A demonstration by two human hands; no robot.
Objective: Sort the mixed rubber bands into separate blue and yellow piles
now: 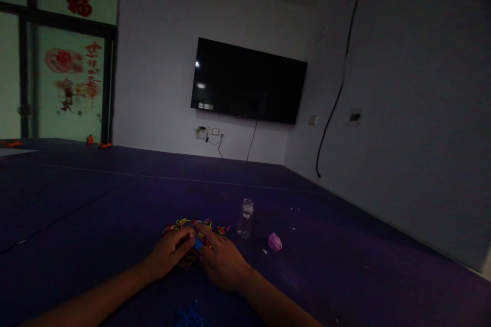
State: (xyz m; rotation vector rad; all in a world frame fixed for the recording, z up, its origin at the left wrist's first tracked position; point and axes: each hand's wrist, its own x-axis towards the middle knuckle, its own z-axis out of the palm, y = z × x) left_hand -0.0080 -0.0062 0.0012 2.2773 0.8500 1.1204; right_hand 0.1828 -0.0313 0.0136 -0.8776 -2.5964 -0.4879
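On a broad, dark purple surface [115, 214], a loose heap of small multicoloured looped pieces [181, 222] lies beneath the person's left hand [169, 254] and right hand [224, 261]. Between them, both appear to pinch a small bright-blue bundle [198, 244], probably light and pliable, best held gently by its edges.

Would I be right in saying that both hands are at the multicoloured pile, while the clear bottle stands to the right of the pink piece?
Not quite: the head view shows the clear bottle left of the pink piece. The left hand and right hand are indeed at the multicoloured pile.
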